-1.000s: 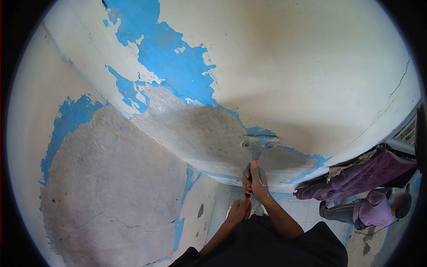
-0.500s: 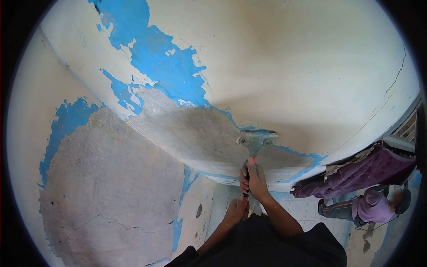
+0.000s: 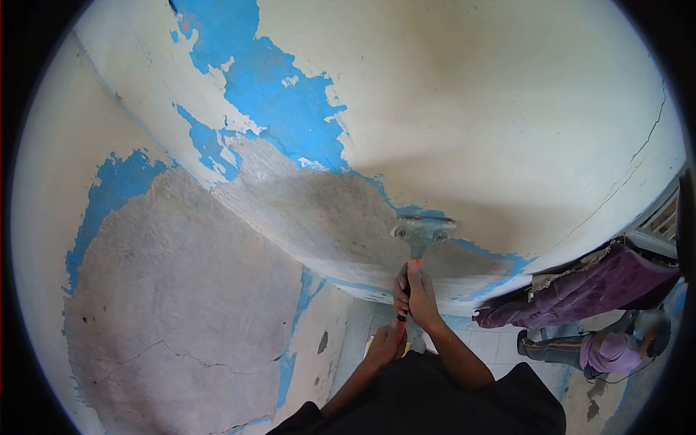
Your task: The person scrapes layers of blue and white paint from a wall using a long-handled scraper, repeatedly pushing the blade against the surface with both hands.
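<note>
On the cream-painted wall (image 3: 507,130) in front of me, the wide, dusty grey metal scraper (image 3: 419,233) with a red-and-black handle has its broad edge at the ragged border where cream paint, a thin blue strip and bare grey plaster (image 3: 341,210) meet. Its head flares from the neck, with two round fasteners side by side, and looks smeared with pale dust; I can't tell whether there is lettering on it. My right hand (image 3: 420,293) is closed round the upper handle, thumb laid up along it near the head, and my left hand (image 3: 384,346) is wrapped round the red lower part, closer to my body. Up and to the left spreads a jagged patch of bright blue paint (image 3: 283,94); a thin dark crack (image 3: 645,138) runs down the cream at the right. Beyond, by a patterned purple cloth (image 3: 580,290), a person in a pinkish-purple top (image 3: 612,353) is over by the pale tiled floor (image 3: 486,344).
</note>
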